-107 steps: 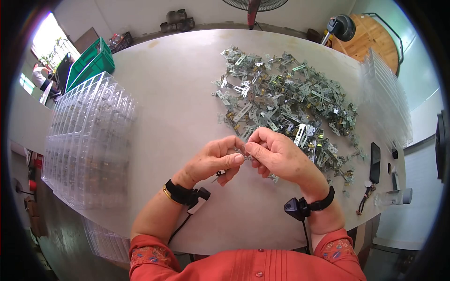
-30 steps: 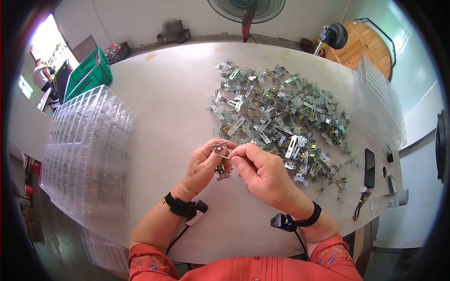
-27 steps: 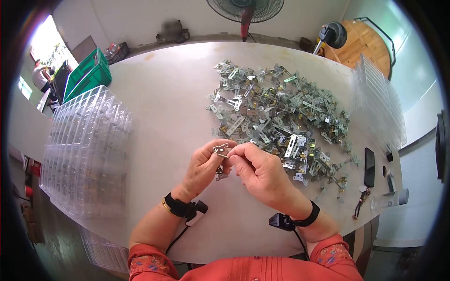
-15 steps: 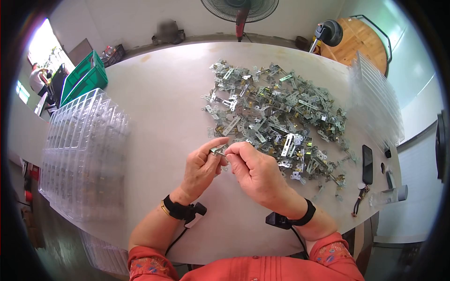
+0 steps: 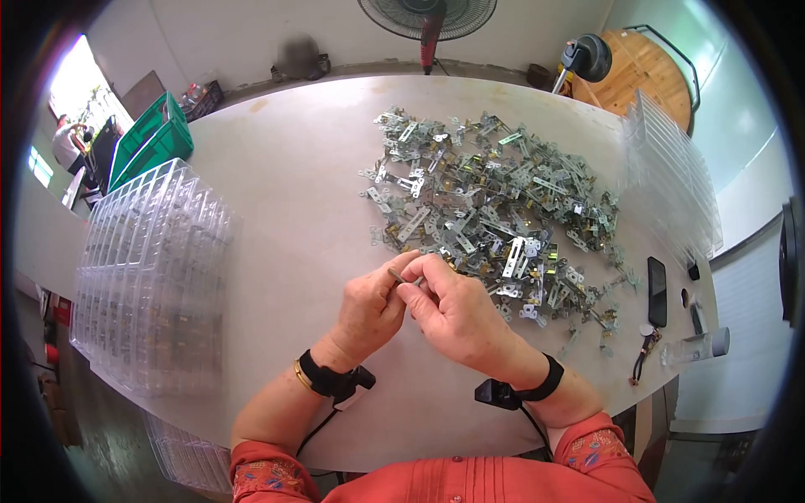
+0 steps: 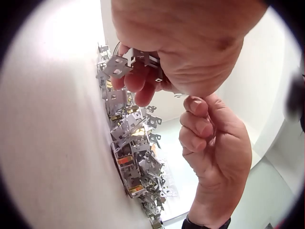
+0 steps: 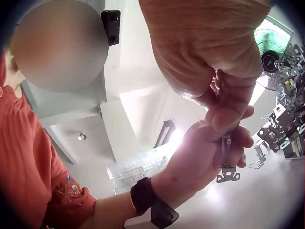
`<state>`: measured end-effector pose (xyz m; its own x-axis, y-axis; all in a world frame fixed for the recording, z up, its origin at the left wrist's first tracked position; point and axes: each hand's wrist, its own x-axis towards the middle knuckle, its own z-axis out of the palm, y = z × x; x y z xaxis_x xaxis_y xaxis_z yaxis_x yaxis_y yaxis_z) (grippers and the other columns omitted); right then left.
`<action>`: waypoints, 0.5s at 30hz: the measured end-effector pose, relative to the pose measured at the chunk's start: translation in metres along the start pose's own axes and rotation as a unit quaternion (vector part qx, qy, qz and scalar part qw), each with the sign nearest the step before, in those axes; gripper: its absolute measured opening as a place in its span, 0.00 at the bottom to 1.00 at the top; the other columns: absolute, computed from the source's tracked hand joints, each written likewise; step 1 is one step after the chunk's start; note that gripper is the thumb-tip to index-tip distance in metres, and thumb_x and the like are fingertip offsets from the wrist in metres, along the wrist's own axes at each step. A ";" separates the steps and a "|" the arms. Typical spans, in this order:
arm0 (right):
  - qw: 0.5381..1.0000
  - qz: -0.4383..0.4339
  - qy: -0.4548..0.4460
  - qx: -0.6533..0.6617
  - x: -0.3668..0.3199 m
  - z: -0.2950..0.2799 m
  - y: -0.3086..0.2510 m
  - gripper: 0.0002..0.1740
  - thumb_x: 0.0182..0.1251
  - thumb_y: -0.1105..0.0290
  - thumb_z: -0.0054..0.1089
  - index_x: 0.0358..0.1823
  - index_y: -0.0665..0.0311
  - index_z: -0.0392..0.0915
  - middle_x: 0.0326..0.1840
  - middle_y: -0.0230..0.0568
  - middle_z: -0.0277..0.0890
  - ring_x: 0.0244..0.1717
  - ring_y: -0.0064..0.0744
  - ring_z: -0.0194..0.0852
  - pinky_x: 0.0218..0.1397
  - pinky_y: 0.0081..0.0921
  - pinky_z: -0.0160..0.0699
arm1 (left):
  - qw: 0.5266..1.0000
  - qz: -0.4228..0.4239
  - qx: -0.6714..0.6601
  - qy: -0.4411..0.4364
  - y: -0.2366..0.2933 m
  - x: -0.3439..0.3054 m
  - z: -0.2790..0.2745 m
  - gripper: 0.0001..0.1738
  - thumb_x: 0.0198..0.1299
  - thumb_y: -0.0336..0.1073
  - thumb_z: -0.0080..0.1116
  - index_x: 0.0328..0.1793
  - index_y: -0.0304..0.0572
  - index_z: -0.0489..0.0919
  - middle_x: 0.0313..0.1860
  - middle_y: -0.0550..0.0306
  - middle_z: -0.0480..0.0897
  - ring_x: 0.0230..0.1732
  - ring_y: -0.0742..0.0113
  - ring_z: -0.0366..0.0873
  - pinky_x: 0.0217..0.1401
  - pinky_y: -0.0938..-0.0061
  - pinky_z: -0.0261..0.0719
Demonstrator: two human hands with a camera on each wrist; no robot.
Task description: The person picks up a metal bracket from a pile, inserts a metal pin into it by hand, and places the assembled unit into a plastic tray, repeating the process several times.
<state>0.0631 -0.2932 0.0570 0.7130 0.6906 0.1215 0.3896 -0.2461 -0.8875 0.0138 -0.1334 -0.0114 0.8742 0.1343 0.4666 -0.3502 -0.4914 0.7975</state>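
The tabletop (image 5: 285, 193) is pale grey-white, with a faint tan stain at its far edge. The pile (image 5: 495, 197) is silver-grey metal flecked with brass yellow. The bracket (image 6: 119, 66) is the same plain silver-grey. The trays (image 5: 151, 268) are clear plastic, and the crates (image 5: 155, 126) are bright green. The sleeves (image 5: 268, 474) are orange-red, with a many-coloured flower pattern at the cuffs. The straps (image 5: 321, 375) and the phone (image 5: 656, 291) are black, and the bangle (image 5: 298, 375) is gold. The fan (image 5: 394, 10) is dark on a red pole.
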 end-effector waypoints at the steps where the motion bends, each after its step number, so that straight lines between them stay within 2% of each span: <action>1: 1.000 -0.001 0.000 0.000 0.000 -0.001 0.000 0.10 0.74 0.72 0.58 0.51 0.65 0.70 0.34 0.57 0.80 0.33 0.57 0.82 0.34 0.45 0.78 | 1.000 0.008 0.019 0.002 0.001 0.000 0.000 0.24 0.63 0.18 0.53 0.66 0.35 0.80 0.46 0.49 0.89 0.40 0.65 0.87 0.47 0.73 0.84; 3: 0.998 -0.009 0.013 -0.066 -0.001 -0.003 -0.001 0.08 0.72 0.70 0.60 0.46 0.64 0.73 0.35 0.53 0.79 0.33 0.53 0.81 0.34 0.42 0.77 | 0.999 0.018 0.037 0.004 0.002 0.000 0.001 0.25 0.62 0.18 0.53 0.66 0.36 0.79 0.45 0.46 0.88 0.39 0.62 0.88 0.46 0.72 0.84; 4: 0.998 -0.008 0.013 -0.067 -0.001 -0.004 0.000 0.08 0.72 0.70 0.60 0.46 0.64 0.73 0.35 0.53 0.79 0.33 0.53 0.81 0.34 0.42 0.77 | 0.998 0.018 0.053 0.006 0.004 0.000 0.001 0.26 0.61 0.19 0.55 0.68 0.36 0.78 0.42 0.46 0.88 0.37 0.55 0.87 0.42 0.68 0.84; 5: 0.992 -0.045 0.041 -0.110 -0.002 -0.004 0.000 0.07 0.72 0.70 0.61 0.44 0.64 0.75 0.35 0.50 0.77 0.33 0.50 0.79 0.35 0.39 0.76 | 0.997 0.018 0.069 0.008 0.005 0.000 0.001 0.28 0.60 0.20 0.57 0.69 0.36 0.76 0.38 0.45 0.87 0.36 0.48 0.87 0.39 0.63 0.84; 6: 0.982 -0.082 0.069 -0.152 -0.002 -0.004 0.001 0.06 0.71 0.69 0.62 0.41 0.63 0.76 0.35 0.47 0.75 0.33 0.47 0.78 0.35 0.37 0.76 | 0.997 0.018 0.069 0.008 0.005 0.001 0.002 0.28 0.60 0.20 0.57 0.69 0.36 0.76 0.38 0.45 0.87 0.36 0.48 0.87 0.39 0.63 0.84; 7: 0.983 -0.082 0.069 -0.152 -0.001 -0.004 -0.001 0.06 0.71 0.69 0.62 0.41 0.63 0.76 0.35 0.47 0.75 0.33 0.47 0.78 0.35 0.37 0.76 | 0.996 0.043 0.076 0.006 0.006 0.001 0.003 0.28 0.60 0.20 0.56 0.70 0.35 0.75 0.37 0.45 0.87 0.35 0.47 0.86 0.38 0.63 0.84; 9: 0.993 -0.059 0.066 -0.083 0.000 -0.005 -0.004 0.05 0.70 0.70 0.63 0.40 0.63 0.77 0.35 0.41 0.71 0.33 0.41 0.74 0.37 0.34 0.75 | 0.994 0.068 0.082 0.004 0.005 0.000 0.003 0.28 0.61 0.21 0.56 0.70 0.35 0.75 0.36 0.44 0.86 0.34 0.46 0.86 0.37 0.62 0.84; 10: 0.993 -0.059 0.066 -0.082 0.002 -0.005 -0.002 0.05 0.70 0.70 0.63 0.40 0.63 0.77 0.35 0.41 0.71 0.33 0.41 0.74 0.37 0.34 0.75 | 0.995 0.060 0.077 -0.026 0.003 -0.003 0.002 0.26 0.64 0.21 0.54 0.70 0.35 0.75 0.36 0.47 0.86 0.34 0.52 0.86 0.38 0.66 0.83; 11: 0.988 -0.102 0.101 -0.060 0.004 -0.005 0.003 0.04 0.72 0.72 0.62 0.41 0.64 0.78 0.33 0.35 0.70 0.31 0.29 0.70 0.34 0.28 0.71 | 0.995 0.052 0.072 -0.055 0.000 -0.005 0.002 0.24 0.67 0.22 0.52 0.70 0.34 0.75 0.37 0.49 0.86 0.34 0.58 0.86 0.39 0.69 0.83; 12: 0.979 -0.146 0.135 -0.038 0.006 -0.005 0.003 0.03 0.73 0.74 0.62 0.43 0.65 0.79 0.32 0.29 0.69 0.30 0.17 0.66 0.31 0.22 0.67 | 0.995 0.052 0.072 -0.055 -0.003 -0.006 0.005 0.24 0.67 0.22 0.52 0.70 0.34 0.75 0.37 0.49 0.86 0.34 0.58 0.86 0.39 0.69 0.83; 13: 0.979 -0.145 0.135 -0.037 0.006 -0.008 -0.001 0.03 0.73 0.74 0.62 0.43 0.65 0.79 0.32 0.29 0.69 0.30 0.17 0.66 0.31 0.22 0.67 | 0.998 -0.020 -0.042 -0.042 -0.006 -0.007 0.009 0.23 0.69 0.23 0.51 0.70 0.34 0.74 0.36 0.53 0.85 0.32 0.63 0.83 0.37 0.72 0.81; 14: 0.987 -0.095 0.125 0.024 0.004 -0.012 -0.007 0.02 0.73 0.74 0.61 0.42 0.64 0.78 0.32 0.35 0.71 0.27 0.25 0.70 0.29 0.25 0.69 | 0.983 -0.090 -0.156 -0.027 -0.007 -0.007 0.011 0.22 0.72 0.25 0.50 0.71 0.34 0.74 0.34 0.57 0.84 0.30 0.69 0.81 0.34 0.75 0.80; 15: 0.989 -0.046 0.116 0.085 0.003 -0.015 -0.011 0.02 0.73 0.73 0.60 0.42 0.63 0.77 0.31 0.41 0.73 0.24 0.33 0.74 0.28 0.29 0.71 | 0.949 -0.206 -0.232 -0.052 0.017 -0.001 -0.003 0.25 0.73 0.26 0.45 0.75 0.34 0.71 0.34 0.60 0.83 0.31 0.78 0.78 0.34 0.78 0.78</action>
<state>0.0700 -0.2988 0.0741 0.8019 0.5249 0.2855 0.3684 -0.0581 -0.9279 0.0061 -0.1398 0.0032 0.9891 0.1350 0.0583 -0.0613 0.0184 0.9980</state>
